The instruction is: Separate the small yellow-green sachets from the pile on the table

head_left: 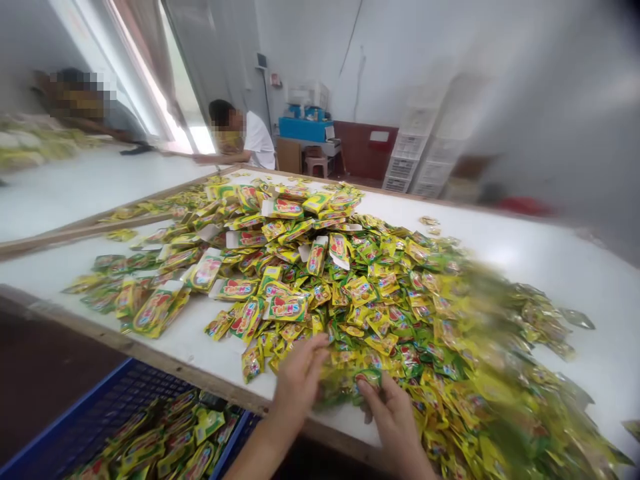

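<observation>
White table (pixel 525 253), heaped sachets (pixel 360 287) — left hand (pixel 300 383) splayed open, right hand (pixel 395 417) of unclear grip.

One left hand (pixel 299 381); one right hand (pixel 394 415); one blue crate (pixel 75 427); two co-workers (pixel 259 141); sachets (pixel 360 287) beyond counting.

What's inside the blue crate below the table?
Yellow-green sachets lie piled in the crate, whose left part is bare mesh. Its right end is hidden by the table edge and the left forearm.

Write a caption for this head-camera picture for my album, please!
Left hand and right hand reach into a pile of yellow-green packets on a white table, blue crate below.
</observation>
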Motion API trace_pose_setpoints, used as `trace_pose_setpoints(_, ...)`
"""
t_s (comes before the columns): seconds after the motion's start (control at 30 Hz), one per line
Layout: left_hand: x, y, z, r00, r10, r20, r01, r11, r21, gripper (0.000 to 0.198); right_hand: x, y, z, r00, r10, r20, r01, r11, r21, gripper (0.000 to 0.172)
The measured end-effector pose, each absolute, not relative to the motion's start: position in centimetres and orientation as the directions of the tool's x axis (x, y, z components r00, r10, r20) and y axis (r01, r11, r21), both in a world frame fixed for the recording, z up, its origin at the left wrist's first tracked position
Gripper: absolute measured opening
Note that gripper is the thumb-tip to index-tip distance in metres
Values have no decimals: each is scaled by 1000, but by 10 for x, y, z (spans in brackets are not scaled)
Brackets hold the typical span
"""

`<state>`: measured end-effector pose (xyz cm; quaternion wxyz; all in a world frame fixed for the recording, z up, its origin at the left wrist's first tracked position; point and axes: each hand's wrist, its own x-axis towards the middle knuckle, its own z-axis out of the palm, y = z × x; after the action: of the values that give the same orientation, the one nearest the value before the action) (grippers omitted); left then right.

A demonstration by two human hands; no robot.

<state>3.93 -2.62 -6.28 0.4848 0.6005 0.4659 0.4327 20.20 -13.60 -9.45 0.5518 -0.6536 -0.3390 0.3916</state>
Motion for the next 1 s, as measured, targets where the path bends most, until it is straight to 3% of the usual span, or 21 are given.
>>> trace_pose_setpoints(0.07, 18, 3, -62, 2, 1000, 15, 126, -15, 992, 36, 200, -138, -102, 491, 859, -148, 16, -178, -984, 35)
trace_pose_setpoints(0.17, -3, 41, -67, -69, 993, -95, 98, 101, 990, 49, 194, -138, -119, 513, 831, -216, -42, -227, -973, 38)
trace_pose_setpoints(0.27, -7, 61, -70, -14, 988, -154, 101, 155, 983, 45, 189, -136, -131, 483, 844, -233, -122, -199, -972, 39)
trace_pose_setpoints(0.4, 2, 56, -53, 10, 997, -77, 125, 76, 989, 35, 198, -138, -109, 474, 862, -181, -158, -119, -980, 35)
trace_pose_setpoints(0.5, 20, 31, -33, 253, 966, 48, 229, -108, 967, 25, 213, -141, -70, 553, 829, -79, -118, -16, -993, 27)
trace_pose_setpoints(0.6, 50, -5, -26, 677, 723, 138, 255, -407, 877, 10, 222, -139, -40, 567, 819, 92, 45, 80, -996, 18)
trace_pose_setpoints(0.67, 70, -26, -33, 806, 576, 140, 196, -482, 854, 10, 226, -137, -35, 525, 821, 225, 236, 114, -965, 13)
trace_pose_setpoints(0.77, 85, -42, -52, 835, 532, 144, 160, -485, 860, 16, 232, -139, -46, 415, 852, 319, 474, 97, -875, 11)
trace_pose_setpoints(0.9, 81, -47, -73, 819, 546, 177, 143, -493, 858, 19, 242, -150, -55, 312, 919, 241, 643, -18, -766, 8)
trace_pose_setpoints(1.0, 75, -54, -81, 800, 573, 176, 139, -464, 875, 20, 247, -152, -44, 222, 960, 170, 791, -75, -607, 9)
